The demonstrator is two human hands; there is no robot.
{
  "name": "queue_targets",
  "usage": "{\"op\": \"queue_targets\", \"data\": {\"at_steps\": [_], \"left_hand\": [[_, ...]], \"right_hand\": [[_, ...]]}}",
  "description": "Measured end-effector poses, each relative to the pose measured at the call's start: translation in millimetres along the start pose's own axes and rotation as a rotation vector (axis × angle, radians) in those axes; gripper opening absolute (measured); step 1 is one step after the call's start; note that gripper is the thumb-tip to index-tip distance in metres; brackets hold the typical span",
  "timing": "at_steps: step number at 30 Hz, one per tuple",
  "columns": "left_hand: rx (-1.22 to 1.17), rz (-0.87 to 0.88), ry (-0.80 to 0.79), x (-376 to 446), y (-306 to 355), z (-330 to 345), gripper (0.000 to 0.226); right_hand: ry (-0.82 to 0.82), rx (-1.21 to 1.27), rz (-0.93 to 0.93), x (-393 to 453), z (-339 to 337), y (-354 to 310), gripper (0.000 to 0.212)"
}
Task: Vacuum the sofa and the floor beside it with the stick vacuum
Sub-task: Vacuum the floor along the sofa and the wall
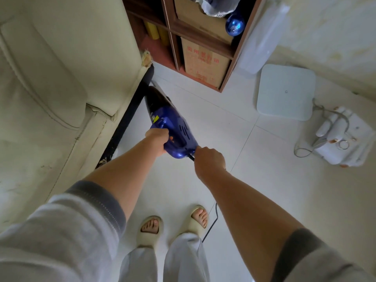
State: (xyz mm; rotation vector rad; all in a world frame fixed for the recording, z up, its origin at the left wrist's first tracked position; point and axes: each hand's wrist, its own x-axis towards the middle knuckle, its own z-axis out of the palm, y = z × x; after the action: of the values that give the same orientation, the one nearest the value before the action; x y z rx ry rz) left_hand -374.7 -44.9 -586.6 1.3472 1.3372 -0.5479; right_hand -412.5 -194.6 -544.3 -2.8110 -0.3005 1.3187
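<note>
A blue stick vacuum [173,127] points down and away along the dark base of the cream sofa [50,78] on the left. My left hand [157,141] grips the vacuum's handle on its left side. My right hand [209,158] holds the black power cord [212,222] right at the rear of the vacuum body. The cord trails down past my right foot. The vacuum's nozzle end is hidden in the dark gap at the sofa's corner, above the white tiled floor [203,119].
A brown shelf unit [230,64] with cardboard boxes and a blue balloon [235,25] stands ahead. A white bathroom scale [284,92] and a white power strip [341,137] with plugs and wires lie on the floor to the right. My feet [175,222] wear cream slippers.
</note>
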Motion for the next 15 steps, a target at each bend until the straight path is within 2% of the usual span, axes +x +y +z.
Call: {"op": "queue_targets", "data": {"at_steps": [5, 11, 15], "left_hand": [[0.006, 0.009, -0.051, 4, 7, -11, 0.039], [0.026, 0.072, -0.100, 0, 23, 7, 0.042], [0.051, 0.019, -0.119, -7, 16, 21, 0.039]], "right_hand": [[-0.014, 0.023, -0.013, 8, -5, -7, 0.047], [0.019, 0.060, 0.003, 15, -13, 4, 0.044], [0.021, 0.064, 0.015, 2, -7, 22, 0.043]]}}
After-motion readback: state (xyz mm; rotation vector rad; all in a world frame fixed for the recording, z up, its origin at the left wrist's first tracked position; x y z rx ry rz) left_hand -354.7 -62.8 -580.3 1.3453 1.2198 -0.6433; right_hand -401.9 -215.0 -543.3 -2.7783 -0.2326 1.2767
